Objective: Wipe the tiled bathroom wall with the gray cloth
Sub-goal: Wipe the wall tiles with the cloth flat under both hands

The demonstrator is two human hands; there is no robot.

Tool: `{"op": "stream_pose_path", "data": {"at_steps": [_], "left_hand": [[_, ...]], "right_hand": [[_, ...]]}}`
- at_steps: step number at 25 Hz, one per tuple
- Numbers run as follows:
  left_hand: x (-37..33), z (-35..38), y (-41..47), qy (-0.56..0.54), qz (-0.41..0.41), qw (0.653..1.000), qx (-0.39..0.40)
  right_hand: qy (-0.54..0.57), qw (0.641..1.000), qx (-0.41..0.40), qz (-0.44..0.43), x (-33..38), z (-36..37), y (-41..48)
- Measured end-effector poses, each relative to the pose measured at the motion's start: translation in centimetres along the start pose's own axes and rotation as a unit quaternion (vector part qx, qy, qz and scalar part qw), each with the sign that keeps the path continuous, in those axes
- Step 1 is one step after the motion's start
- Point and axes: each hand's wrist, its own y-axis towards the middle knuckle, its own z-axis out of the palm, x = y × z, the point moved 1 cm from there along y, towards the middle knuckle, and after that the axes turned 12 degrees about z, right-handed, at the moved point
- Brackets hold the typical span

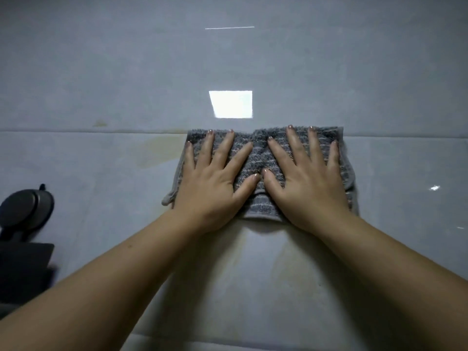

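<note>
Since there's only the head view, we read everything off it: cloth (260,155) lies flat on the wall (101,72), long axis horizontal, top edge on the grout line (76,130). Both hands sit on it side by side, left hand (215,186) on the left half, right hand (309,186) on the right half, thumbs almost touching at centre, so neither is nearer: symmetric. No grasp: fingers straight and spread, palms pressing the cloth to the wall, nothing curled round it. Forearms rise from the bottom corners and converge, wrists roughly straight, fingertips pointing up the wall. Yellowish stain (157,150) sits just left of the cloth, under the grout line; fainter smears below the cloth, between the forearms. We judge the next stroke should go left, along the long axis, over that stain. Dark fitting (25,211) is far left, well apart from the cloth; we'd watch it on a long sweep.
</note>
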Motion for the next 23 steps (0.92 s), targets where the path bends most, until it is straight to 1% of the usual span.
{"op": "stream_pose_path", "data": {"at_steps": [2, 5, 8, 10, 14, 18, 20, 23], "left_hand": [[-1.8, 0.3, -1.1, -0.002, 0.006, 1.000, 0.013], [-2.1, 0.1, 0.0, -0.013, 0.024, 0.999, 0.020], [0.3, -0.5, 1.7, -0.020, 0.036, 0.999, 0.018], [2.4, -0.8, 2.7, -0.012, 0.029, 0.999, 0.012], [7.9, -1.8, 3.8, 0.018, 0.011, 1.000, 0.018], [12.3, -2.4, 1.1, 0.025, -0.043, 0.999, 0.010], [12.3, -2.2, -1.1, 0.020, -0.065, 0.998, 0.003], [9.8, -1.4, -4.0, 0.018, -0.042, 0.999, -0.004]], "right_hand": [[-0.009, 1.000, -0.004, 0.002, -1.4, 0.1, -2.2], [-0.019, 0.999, 0.015, 0.032, -2.5, -0.4, -2.3], [-0.027, 0.996, 0.024, 0.083, -0.5, -0.4, -0.4], [-0.016, 0.995, 0.022, 0.095, 1.4, -0.3, 1.1], [-0.001, 0.997, 0.018, 0.070, 6.2, -0.1, 3.9], [0.007, 1.000, 0.012, 0.019, 11.3, 0.5, 4.3], [0.014, 1.000, 0.007, -0.005, 12.3, 0.9, 2.9], [0.004, 1.000, 0.001, -0.027, 11.6, 1.1, 0.5]]}}
